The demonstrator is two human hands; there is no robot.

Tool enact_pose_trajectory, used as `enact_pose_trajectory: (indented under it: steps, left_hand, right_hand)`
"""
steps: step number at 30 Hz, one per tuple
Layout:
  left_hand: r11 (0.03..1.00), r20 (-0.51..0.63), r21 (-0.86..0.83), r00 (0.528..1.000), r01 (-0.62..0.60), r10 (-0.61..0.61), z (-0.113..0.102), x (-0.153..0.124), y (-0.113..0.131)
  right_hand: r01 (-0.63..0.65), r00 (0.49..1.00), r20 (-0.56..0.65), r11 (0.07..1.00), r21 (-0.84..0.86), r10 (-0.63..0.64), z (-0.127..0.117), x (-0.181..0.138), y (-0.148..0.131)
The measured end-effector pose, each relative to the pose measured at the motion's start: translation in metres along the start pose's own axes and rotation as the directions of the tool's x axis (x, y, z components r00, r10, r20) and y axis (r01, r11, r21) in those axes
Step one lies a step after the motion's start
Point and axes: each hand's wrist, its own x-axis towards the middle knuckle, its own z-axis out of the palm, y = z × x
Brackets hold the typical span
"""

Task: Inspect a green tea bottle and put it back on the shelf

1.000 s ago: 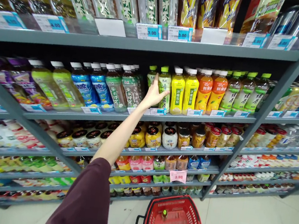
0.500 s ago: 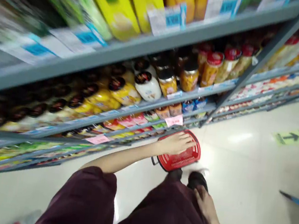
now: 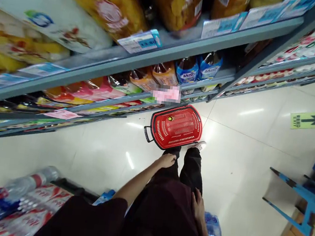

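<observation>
A red plastic basket (image 3: 186,131) stands on the pale floor just in front of my feet, with a small green-capped item (image 3: 170,118) lying inside it. My left hand (image 3: 166,160) hangs above my left knee, a little short of the basket, fingers drooping loosely and holding nothing. My right hand (image 3: 197,205) lies flat on my right thigh, fingers stretched out, empty. Dark maroon clothing covers my arm and legs.
Grey shelves (image 3: 165,54) with drink bottles, jars and price tags fill the upper left. Shrink-wrapped bottle packs (image 3: 29,202) lie on the floor at lower left. A blue metal frame (image 3: 295,188) and a carton stand at right. A green arrow sticker (image 3: 308,120) marks the floor.
My left hand has dropped from the bottles on the shelf to the basket and then drawn back to my knee. My view has tilted down toward the floor.
</observation>
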Motion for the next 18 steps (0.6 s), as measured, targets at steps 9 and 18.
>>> enact_pose_trajectory:
  steps: [9, 18]
  left_hand:
    - [0.936, -0.287, 0.082, 0.907, 0.342, -0.306, -0.084, 0.207, -0.085]
    - [0.862, -0.321, 0.211, 0.865, 0.462, -0.385, -0.089, 0.374, -0.153]
  right_hand:
    - [0.026, 0.993, -0.110, 0.992, -0.123, -0.039, 0.002, 0.044, 0.083]
    - [0.225, 0.912, -0.281, 0.938, -0.264, -0.298, -0.006, 0.066, 0.146]
